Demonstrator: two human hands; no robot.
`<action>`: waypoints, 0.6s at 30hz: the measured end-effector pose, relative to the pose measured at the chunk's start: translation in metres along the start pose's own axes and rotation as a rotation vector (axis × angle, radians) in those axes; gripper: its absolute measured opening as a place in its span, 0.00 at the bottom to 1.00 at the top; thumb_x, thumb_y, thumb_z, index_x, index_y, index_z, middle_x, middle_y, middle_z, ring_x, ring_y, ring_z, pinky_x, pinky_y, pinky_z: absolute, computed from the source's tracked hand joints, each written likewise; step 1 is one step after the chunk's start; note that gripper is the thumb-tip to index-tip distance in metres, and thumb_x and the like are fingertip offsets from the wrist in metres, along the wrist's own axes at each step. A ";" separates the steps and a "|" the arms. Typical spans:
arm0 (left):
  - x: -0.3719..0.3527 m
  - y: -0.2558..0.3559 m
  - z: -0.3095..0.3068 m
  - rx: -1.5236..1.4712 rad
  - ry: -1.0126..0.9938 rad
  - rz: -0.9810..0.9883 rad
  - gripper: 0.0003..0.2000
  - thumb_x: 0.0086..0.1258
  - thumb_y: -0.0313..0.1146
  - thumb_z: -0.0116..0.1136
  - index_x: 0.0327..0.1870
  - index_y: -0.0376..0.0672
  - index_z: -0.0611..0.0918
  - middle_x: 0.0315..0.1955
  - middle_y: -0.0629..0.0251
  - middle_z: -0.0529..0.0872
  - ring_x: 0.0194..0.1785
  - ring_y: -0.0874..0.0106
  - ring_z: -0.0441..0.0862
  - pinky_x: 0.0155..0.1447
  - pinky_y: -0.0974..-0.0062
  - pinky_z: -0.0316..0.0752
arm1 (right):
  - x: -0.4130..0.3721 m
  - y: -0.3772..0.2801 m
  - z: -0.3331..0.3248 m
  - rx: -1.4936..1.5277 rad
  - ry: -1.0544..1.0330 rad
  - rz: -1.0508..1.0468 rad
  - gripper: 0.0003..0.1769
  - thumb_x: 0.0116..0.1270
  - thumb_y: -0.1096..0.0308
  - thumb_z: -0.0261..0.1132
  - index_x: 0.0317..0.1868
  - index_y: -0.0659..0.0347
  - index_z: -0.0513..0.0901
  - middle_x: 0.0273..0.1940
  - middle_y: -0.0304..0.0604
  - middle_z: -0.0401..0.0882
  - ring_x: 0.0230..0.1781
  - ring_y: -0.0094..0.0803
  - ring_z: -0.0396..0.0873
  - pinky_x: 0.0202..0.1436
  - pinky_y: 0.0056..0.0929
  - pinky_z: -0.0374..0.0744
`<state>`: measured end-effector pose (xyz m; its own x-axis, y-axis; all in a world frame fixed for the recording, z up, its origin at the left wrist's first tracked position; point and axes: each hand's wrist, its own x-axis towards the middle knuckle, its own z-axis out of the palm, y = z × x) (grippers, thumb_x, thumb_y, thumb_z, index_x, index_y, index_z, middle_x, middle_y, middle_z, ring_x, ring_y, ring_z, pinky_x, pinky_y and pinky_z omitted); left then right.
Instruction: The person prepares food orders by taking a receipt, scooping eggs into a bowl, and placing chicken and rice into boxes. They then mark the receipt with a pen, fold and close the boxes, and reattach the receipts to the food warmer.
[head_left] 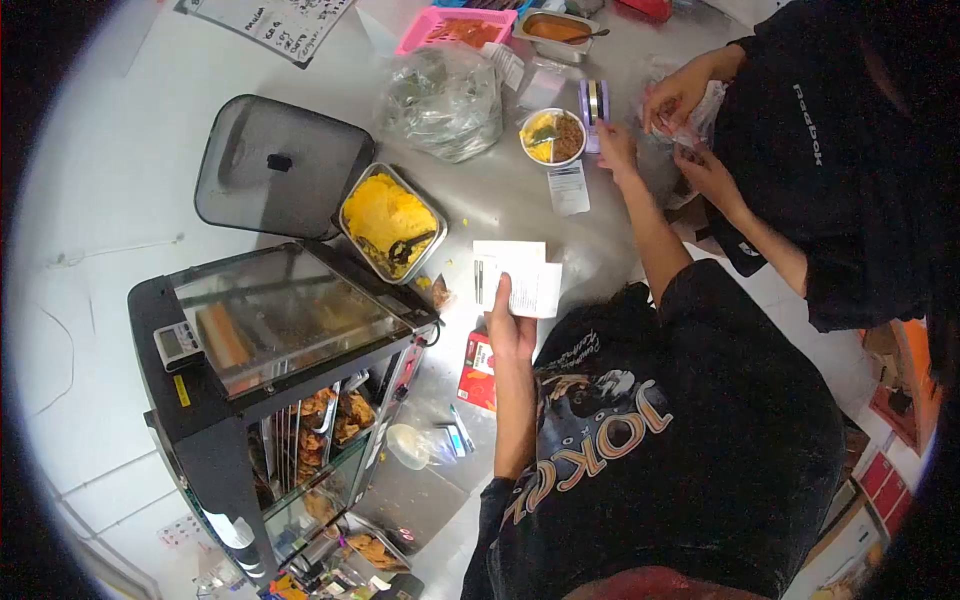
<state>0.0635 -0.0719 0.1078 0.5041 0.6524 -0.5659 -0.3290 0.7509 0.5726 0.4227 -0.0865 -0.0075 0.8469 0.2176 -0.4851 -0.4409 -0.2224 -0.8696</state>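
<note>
My left hand (pixel 512 335) holds folded white printed papers (pixel 535 290), with the thumb lying on top of them. Farther out, my right hand (pixel 617 150) has its fingers together at the near end of a purple tape dispenser (pixel 594 105). Beside the dispenser stands a round white bowl (pixel 553 137) of yellow food and brown minced food, with a clear piece over part of it. A printed slip (pixel 569 190) lies just below the bowl. Under my left hand, a red box (pixel 478 372) rests on the metal counter.
A co-worker's hands (pixel 690 115) handle a clear plastic bag at the right. A metal tray (pixel 395 222) of yellow food with a black utensil sits left, near a glass food warmer (pixel 290 330). Behind are a large plastic bag (pixel 440 100), a pink basket (pixel 455 28) and a sauce pan (pixel 555 35).
</note>
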 end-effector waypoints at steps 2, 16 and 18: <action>0.002 0.003 0.011 0.075 0.002 0.073 0.24 0.80 0.35 0.58 0.72 0.39 0.71 0.65 0.58 0.82 0.67 0.61 0.81 0.70 0.56 0.78 | 0.016 0.000 0.005 0.092 -0.045 0.020 0.24 0.68 0.57 0.74 0.53 0.69 0.84 0.49 0.51 0.84 0.46 0.42 0.85 0.46 0.40 0.89; 0.004 0.045 0.061 -0.183 -0.100 0.034 0.21 0.80 0.38 0.58 0.70 0.42 0.74 0.62 0.60 0.85 0.62 0.63 0.85 0.64 0.59 0.82 | 0.069 0.134 0.012 -0.387 0.448 -0.711 0.09 0.65 0.62 0.75 0.33 0.58 0.90 0.39 0.48 0.88 0.43 0.47 0.85 0.50 0.40 0.81; -0.001 0.052 0.065 -0.184 -0.092 0.044 0.22 0.80 0.38 0.58 0.70 0.42 0.73 0.63 0.60 0.84 0.63 0.63 0.84 0.65 0.59 0.82 | 0.071 0.128 0.012 -0.443 0.492 -0.631 0.10 0.67 0.62 0.74 0.33 0.60 0.89 0.34 0.47 0.87 0.37 0.44 0.84 0.47 0.42 0.81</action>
<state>0.0975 -0.0406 0.1766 0.5540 0.6795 -0.4811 -0.4887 0.7332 0.4728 0.4228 -0.0877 -0.1548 0.9680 0.0153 0.2506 0.2149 -0.5664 -0.7956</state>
